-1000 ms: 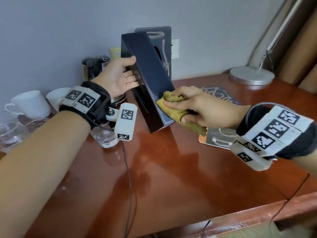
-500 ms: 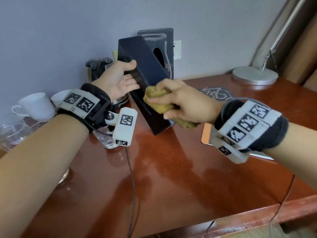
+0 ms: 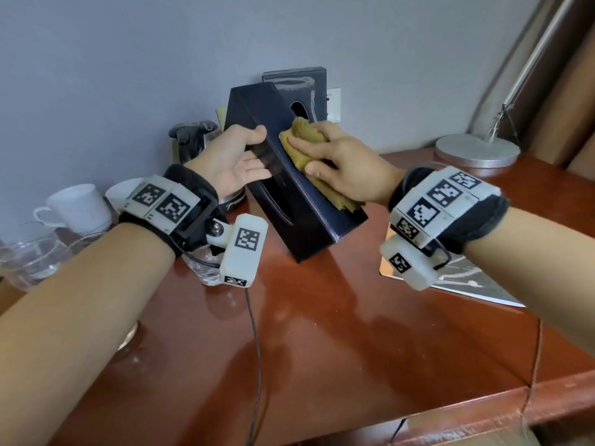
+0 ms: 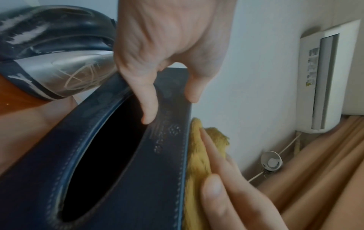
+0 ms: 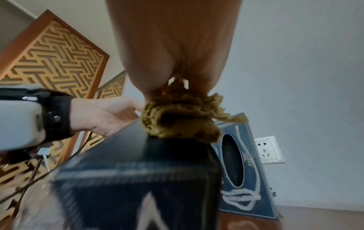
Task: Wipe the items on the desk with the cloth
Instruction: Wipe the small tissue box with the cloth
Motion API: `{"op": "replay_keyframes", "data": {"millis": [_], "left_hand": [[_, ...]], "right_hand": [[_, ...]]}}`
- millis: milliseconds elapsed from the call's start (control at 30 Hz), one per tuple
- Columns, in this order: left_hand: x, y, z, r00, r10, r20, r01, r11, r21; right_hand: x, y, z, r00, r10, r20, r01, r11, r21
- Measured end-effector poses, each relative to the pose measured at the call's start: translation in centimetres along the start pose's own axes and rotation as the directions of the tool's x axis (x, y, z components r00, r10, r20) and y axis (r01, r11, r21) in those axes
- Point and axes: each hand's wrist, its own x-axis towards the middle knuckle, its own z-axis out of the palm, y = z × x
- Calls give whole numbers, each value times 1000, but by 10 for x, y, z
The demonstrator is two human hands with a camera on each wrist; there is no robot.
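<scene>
A dark blue tissue box [image 3: 322, 230] stands tilted on one lower edge on the wooden desk [image 3: 338, 355]. My left hand [image 3: 254, 152] grips its upper part, thumb over the top edge and fingers on the face with the oval opening [image 4: 102, 163]. My right hand [image 3: 301, 156] holds a yellow cloth [image 3: 297, 141] and presses it against the upper half of the box's long side. From the left wrist, the cloth [image 4: 197, 155] lies along the box [image 4: 157, 179] edge. In the right wrist view the cloth [image 5: 177, 118] is bunched under my palm on the box [image 5: 138, 171].
A second dark tissue box [image 3: 299, 88] leans on the wall behind. A kettle [image 3: 193, 140], white cups [image 3: 77, 204] and glasses [image 3: 32, 259] crowd the left. A lamp base [image 3: 476, 151] and a printed card [image 3: 467, 281] lie right. A cable [image 3: 254, 333] crosses the desk.
My right hand has slid the cloth up the box's side, from its lower end to the upper part. The left hand kept its hold on the box.
</scene>
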Motion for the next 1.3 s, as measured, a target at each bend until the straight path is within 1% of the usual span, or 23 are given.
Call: {"op": "replay_keyframes", "data": {"millis": [67, 133, 167, 200, 233, 300, 367, 433, 467, 500, 600, 667, 733, 800, 867, 933, 1000, 1067, 1100, 1133, 1200, 1300], "left_hand": [[4, -1, -4, 999, -18, -39, 16, 999, -39], [8, -4, -9, 998, -39, -49, 35, 996, -79], [9, -5, -10, 998, -45, -51, 40, 995, -95], [10, -5, -10, 998, -50, -50, 45, 994, -102], [9, -5, -7, 998, -53, -45, 48, 993, -104], [7, -4, 2, 997, -62, -43, 57, 992, -110], [3, -5, 15, 995, -88, -39, 82, 987, -137], [-1, -8, 25, 990, -135, -29, 128, 977, -173], [-1, -12, 29, 986, -164, -29, 156, 971, -182], [0, -16, 30, 981, -193, -32, 184, 966, -183], [6, -30, 29, 966, -255, -39, 246, 955, -164], [9, -37, 25, 957, -284, -64, 269, 946, -184], [11, -42, 17, 951, -301, -62, 284, 938, -197], [9, -44, 11, 947, -320, -37, 310, 937, -158], [6, -47, 5, 946, -322, -42, 319, 945, -70], [2, -50, -1, 951, -307, -43, 307, 952, 5], [-7, -53, -4, 950, -313, -9, 313, 948, 64], [-17, -56, -5, 945, -326, 26, 322, 941, 106], [-21, -57, -4, 942, -334, 45, 326, 937, 124], [-25, -59, -3, 938, -339, 70, 326, 934, 145], [-35, -62, 5, 932, -344, 115, 317, 927, 202], [-44, -72, 15, 933, -331, 140, 277, 911, 306]], "right_hand": [[-16, -1, 1, 994, -23, 104, 21, 1000, 17], [-40, -4, 0, 978, -8, 208, 0, 999, 40], [-51, -6, -2, 971, -1, 239, -13, 998, 54], [-60, -9, -4, 970, 15, 242, -30, 998, 57], [-65, -11, -6, 978, 39, 205, -51, 997, 53], [-66, -15, -14, 993, 109, 55, -111, 993, 42], [-59, -15, -26, 978, 192, -86, -189, 981, 40], [-53, -14, -38, 948, 270, -166, -263, 963, 63], [-51, -13, -42, 937, 305, -173, -296, 952, 74], [-50, -13, -45, 929, 337, -154, -329, 941, 73], [-50, -13, -36, 917, 399, -27, -397, 916, 53], [-49, -12, -26, 914, 405, -5, -404, 912, 69], [-48, -11, -19, 921, 389, -1, -387, 918, 85], [-49, -14, -14, 932, 363, 18, -362, 923, 129], [-53, -20, -8, 948, 315, 45, -318, 934, 162], [-58, -28, -2, 967, 247, 71, -254, 958, 131], [-62, -35, 3, 978, 188, 92, -194, 979, 59], [-65, -38, 4, 983, 154, 99, -158, 986, 42], [-66, -37, 2, 984, 156, 91, -161, 985, 55], [-68, -36, 0, 982, 177, 71, -182, 981, 64], [-70, -29, -4, 963, 269, -5, -268, 962, 48], [-76, -18, -7, 892, 434, -123, -425, 900, 91]]}}
